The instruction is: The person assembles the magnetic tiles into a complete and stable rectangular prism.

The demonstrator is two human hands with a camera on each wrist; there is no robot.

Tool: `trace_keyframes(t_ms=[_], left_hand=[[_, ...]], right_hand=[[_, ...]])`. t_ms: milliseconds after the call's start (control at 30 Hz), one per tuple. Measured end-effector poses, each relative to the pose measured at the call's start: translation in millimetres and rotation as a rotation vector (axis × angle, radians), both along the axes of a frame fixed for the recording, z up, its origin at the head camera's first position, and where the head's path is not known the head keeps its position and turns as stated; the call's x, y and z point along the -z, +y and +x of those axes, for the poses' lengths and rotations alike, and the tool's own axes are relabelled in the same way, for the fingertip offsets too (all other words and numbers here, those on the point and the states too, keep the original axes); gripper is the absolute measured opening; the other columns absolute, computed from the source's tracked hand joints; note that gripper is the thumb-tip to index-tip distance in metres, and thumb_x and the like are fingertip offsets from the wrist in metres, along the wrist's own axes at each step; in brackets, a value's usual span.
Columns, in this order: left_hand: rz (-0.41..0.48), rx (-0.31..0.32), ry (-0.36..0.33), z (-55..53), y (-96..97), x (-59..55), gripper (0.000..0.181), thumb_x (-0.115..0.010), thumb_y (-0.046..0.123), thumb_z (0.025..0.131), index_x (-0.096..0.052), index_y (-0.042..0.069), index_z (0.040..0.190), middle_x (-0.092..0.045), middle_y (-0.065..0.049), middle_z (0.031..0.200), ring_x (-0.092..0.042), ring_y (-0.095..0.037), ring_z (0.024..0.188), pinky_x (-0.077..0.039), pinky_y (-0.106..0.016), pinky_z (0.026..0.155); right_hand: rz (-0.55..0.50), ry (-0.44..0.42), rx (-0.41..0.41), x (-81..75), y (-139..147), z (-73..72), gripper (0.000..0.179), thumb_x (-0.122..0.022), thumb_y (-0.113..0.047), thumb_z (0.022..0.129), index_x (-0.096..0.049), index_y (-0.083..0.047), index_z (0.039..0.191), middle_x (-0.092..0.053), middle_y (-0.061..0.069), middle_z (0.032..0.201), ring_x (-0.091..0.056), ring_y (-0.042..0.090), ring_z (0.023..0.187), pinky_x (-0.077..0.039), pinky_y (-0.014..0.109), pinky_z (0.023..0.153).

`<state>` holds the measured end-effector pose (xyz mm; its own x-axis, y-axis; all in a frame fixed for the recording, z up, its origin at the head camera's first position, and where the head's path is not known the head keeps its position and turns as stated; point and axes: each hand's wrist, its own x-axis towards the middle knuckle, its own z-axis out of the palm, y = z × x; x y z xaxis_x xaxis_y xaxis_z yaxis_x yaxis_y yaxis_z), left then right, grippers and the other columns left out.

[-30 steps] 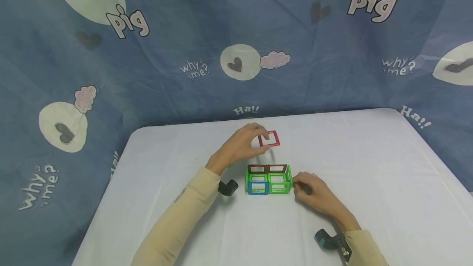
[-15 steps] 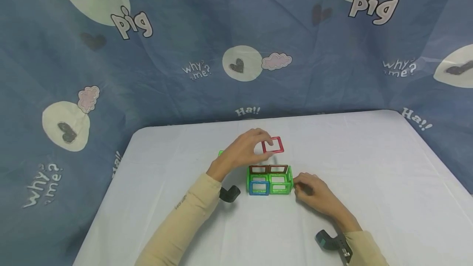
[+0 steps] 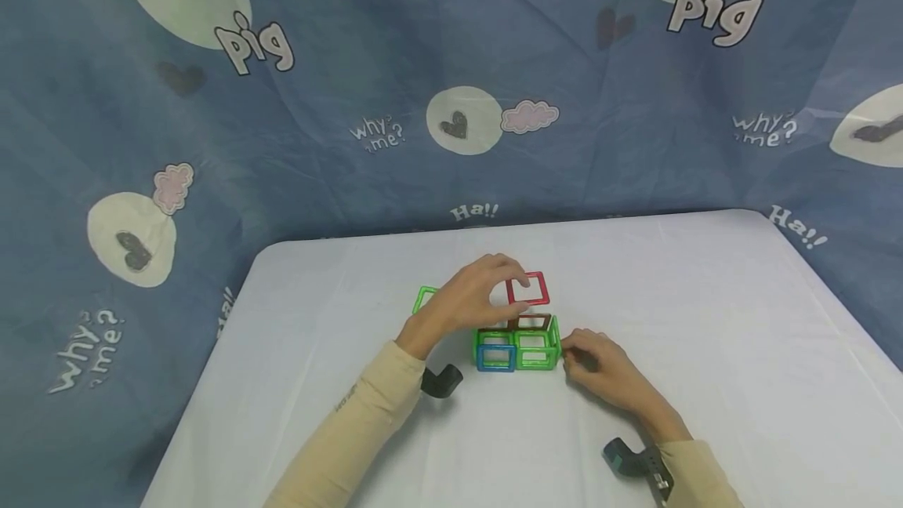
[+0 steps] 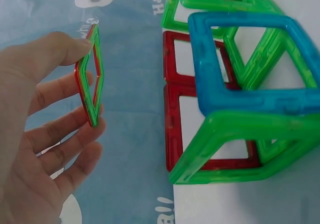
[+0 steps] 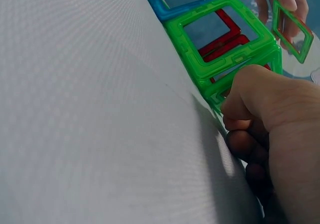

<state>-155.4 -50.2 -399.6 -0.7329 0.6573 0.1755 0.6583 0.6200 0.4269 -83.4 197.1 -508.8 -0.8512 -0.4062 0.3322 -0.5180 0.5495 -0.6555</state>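
My left hand point(image 3: 474, 298) pinches a pair of square magnetic tiles point(image 4: 86, 91), one red and one green, stacked face to face. They are in the air just behind a low box of magnetic tiles point(image 3: 536, 368), apart from it. The box has green frames, a blue tile point(image 4: 201, 64) at the front left and two dark red tiles point(image 4: 171, 126) along the back. At its right end my right hand point(image 3: 605, 371) has curled fingers, gripping the green end tile point(image 5: 216, 91); the fingertips are partly hidden there.
Another green tile point(image 3: 421, 296) shows behind the left wrist, mostly covered by the hand. Black wrist cameras hang under the left wrist point(image 3: 442, 382) and beside the right wrist point(image 3: 624, 457). A patterned blue cloth point(image 3: 600, 139) hangs behind the white table point(image 3: 705, 320).
My left hand has brought the stacked tiles nearer and slightly right, down toward the back of the box. More of the green tile behind the wrist shows. The right hand stays put.
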Motion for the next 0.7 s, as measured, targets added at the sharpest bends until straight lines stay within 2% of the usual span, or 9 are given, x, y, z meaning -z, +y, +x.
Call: trace_keyframes(t_ms=[233,433,567,700], left_hand=[[0.019,0.049,0.022,10.5,2.0,2.9,0.05,-0.07,0.039,0.083,-0.056,0.022,0.127,-0.06,0.007,0.125,-0.052,-0.01,0.115,-0.045,-0.033,0.102],[0.011,0.074,0.057,15.0,4.7,8.4,0.051,-0.071,0.037,0.082,-0.054,0.021,0.128,-0.06,0.007,0.125,-0.053,-0.009,0.115,-0.041,-0.036,0.104],[0.008,0.083,0.083,17.8,4.6,13.2,0.049,-0.07,0.037,0.083,-0.055,0.021,0.127,-0.062,0.008,0.122,-0.055,-0.008,0.112,-0.038,-0.039,0.105],[0.023,0.081,0.08,21.8,4.0,17.5,0.053,-0.071,0.038,0.082,-0.053,0.02,0.129,-0.064,0.007,0.118,-0.056,-0.007,0.108,-0.039,-0.038,0.103]], right_hand=[[0.018,-0.015,0.011,-2.5,-1,0.7,0.027,-0.066,-0.002,0.079,-0.066,-0.021,0.097,-0.057,-0.015,0.081,-0.047,0.0,0.079,-0.043,0.024,0.075],[0.017,-0.03,0.005,-5.6,-1,1.3,0.025,-0.065,-0.003,0.08,-0.065,-0.022,0.096,-0.056,-0.013,0.081,-0.046,0.001,0.079,-0.042,0.024,0.075],[0.008,-0.006,0.004,-4.9,-1,1.6,0.026,-0.066,-0.001,0.079,-0.065,-0.022,0.095,-0.056,-0.015,0.08,-0.047,0.001,0.078,-0.042,0.024,0.074],[0.007,0.01,0.007,-3.2,-1,1.7,0.029,-0.067,0.0,0.077,-0.064,-0.024,0.094,-0.053,-0.018,0.079,-0.046,0.0,0.077,-0.041,0.024,0.073]])
